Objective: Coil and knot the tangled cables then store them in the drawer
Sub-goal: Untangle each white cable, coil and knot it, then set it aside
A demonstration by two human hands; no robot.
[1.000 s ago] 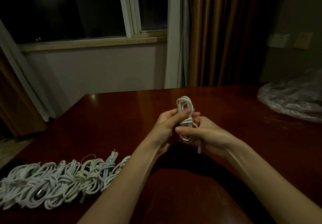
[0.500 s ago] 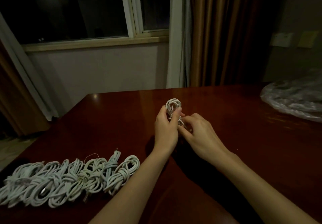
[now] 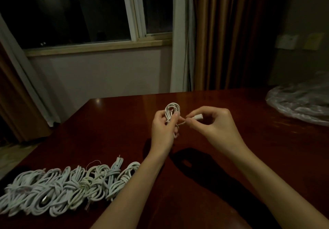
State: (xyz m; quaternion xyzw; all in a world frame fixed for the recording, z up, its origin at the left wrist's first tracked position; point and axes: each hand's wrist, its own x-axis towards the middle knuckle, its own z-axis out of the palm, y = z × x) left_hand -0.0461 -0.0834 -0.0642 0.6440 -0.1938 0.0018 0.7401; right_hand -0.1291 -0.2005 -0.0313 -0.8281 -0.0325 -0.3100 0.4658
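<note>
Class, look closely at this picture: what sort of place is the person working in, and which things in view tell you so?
Probably a hotel room or bedroom at night: a polished wooden table, long brown curtains beside a dark window, and wall switch plates.

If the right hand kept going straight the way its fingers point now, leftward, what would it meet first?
Probably the coiled white cable held upright in the left hand. The right hand pinches the cable's white plug end, pointing at the coil just beside it; depth between them is unclear.
</note>
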